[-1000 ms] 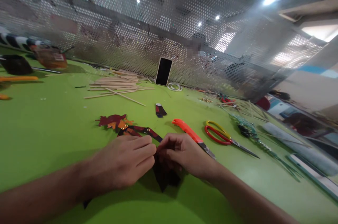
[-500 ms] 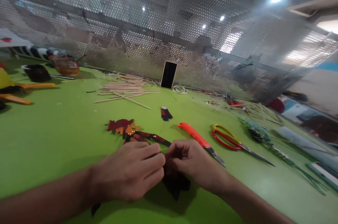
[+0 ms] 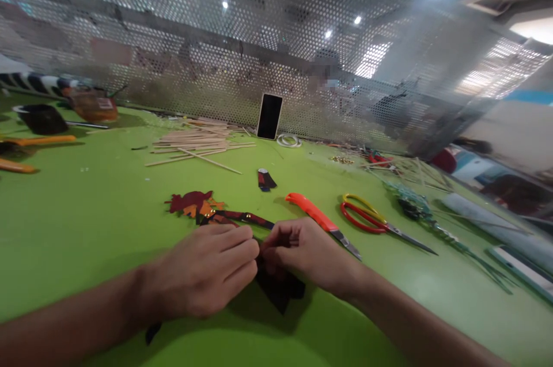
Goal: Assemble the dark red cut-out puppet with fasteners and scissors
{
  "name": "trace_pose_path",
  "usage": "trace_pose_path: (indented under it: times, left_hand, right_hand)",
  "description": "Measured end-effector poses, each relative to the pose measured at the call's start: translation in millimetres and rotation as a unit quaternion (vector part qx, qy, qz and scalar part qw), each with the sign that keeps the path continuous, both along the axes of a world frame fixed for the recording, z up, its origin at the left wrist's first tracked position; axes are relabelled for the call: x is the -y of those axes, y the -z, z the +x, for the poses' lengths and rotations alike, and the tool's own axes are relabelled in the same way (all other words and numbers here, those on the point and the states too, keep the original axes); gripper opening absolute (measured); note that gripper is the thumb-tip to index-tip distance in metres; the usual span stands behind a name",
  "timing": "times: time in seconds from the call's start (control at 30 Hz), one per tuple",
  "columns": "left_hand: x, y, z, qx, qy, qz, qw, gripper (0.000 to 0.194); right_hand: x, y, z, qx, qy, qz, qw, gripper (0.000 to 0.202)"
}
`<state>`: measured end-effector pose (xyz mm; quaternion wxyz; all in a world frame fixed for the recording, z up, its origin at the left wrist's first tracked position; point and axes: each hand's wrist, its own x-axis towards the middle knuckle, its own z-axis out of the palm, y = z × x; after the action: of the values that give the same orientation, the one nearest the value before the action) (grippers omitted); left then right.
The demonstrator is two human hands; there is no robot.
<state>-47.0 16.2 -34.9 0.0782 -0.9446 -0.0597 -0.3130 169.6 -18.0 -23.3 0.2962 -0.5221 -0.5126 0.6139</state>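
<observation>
I press my left hand [image 3: 207, 272] and right hand [image 3: 302, 252] together, fingers pinching the dark cut-out figure [image 3: 276, 289] flat on the green tabletop [image 3: 86, 223] to steady it, the orange knife [image 3: 317, 218] lying at two o'clock.

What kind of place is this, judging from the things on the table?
Probably a craft workshop. On the green table lie thin wooden sticks, scissors and an orange-handled knife, and both hands work on a flat cut-out figure.
</observation>
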Motion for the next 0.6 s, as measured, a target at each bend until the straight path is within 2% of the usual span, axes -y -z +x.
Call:
trace_pose_path:
  times: [0.07, 0.17, 0.27, 0.37, 0.6]
  left_hand:
    - [-1.1, -1.0, 0.0, -0.011, -0.005, -0.009, 1.000, 0.041]
    - [-4.0, -0.6, 1.2, -0.011, -0.003, -0.008, 1.000, 0.039]
    - [-6.0, -0.7, 2.5, -0.001, -0.001, 0.000, 1.000, 0.036]
    - [-6.3, -2.9, 2.6, 0.009, -0.004, -0.010, 1.000, 0.033]
    - [-5.5, -1.1, 0.0, 0.019, -0.007, -0.046, 0.999, 0.037]
  right_hand:
    - [-0.7, 0.8, 1.5, -0.014, -0.002, -0.003, 1.000, 0.005]
    - [-2.2, 1.3, 4.1, -0.040, 0.003, -0.008, 0.999, 0.011]
    - [-3.2, 2.2, 6.1, -0.062, -0.003, -0.009, 0.998, 0.004]
    - [-2.4, 2.9, 6.6, -0.075, 0.000, -0.009, 0.997, 0.007]
    - [4.3, -2.7, 3.9, -0.083, 0.004, -0.004, 0.997, 0.007]
